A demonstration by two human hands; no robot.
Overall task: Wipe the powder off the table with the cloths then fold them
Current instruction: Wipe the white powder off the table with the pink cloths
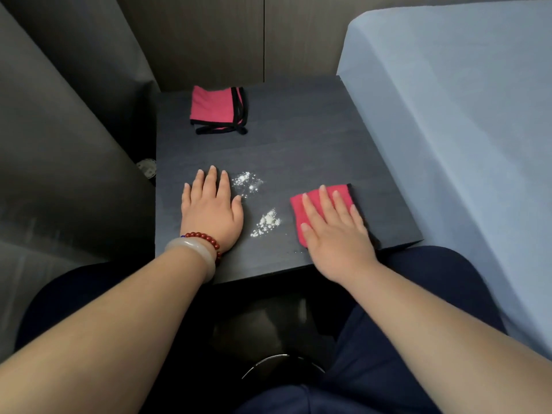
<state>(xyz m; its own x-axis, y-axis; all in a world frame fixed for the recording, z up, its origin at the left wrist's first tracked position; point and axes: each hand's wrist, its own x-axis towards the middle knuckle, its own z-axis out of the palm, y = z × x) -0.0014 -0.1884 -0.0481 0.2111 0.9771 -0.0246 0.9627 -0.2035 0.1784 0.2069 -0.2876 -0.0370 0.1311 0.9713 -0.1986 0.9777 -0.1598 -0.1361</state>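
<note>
Clumpy white powder point(267, 221) lies at the centre of the dark, wood-grained table point(298, 150). A folded, black-trimmed pink cloth point(215, 107) sits at 12 o'clock. At 4 o'clock the right hand point(334, 231) presses a second pink cloth point(298, 204) flat, fingers straight. At 8 o'clock the left hand point(210, 210) rests palm-down, fingers straight.

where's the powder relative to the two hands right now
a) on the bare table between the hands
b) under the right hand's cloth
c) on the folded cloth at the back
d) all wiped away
a: two white patches of powder lie on the dark table between the flat left hand and the right hand, which presses a pink cloth beside them.
</note>
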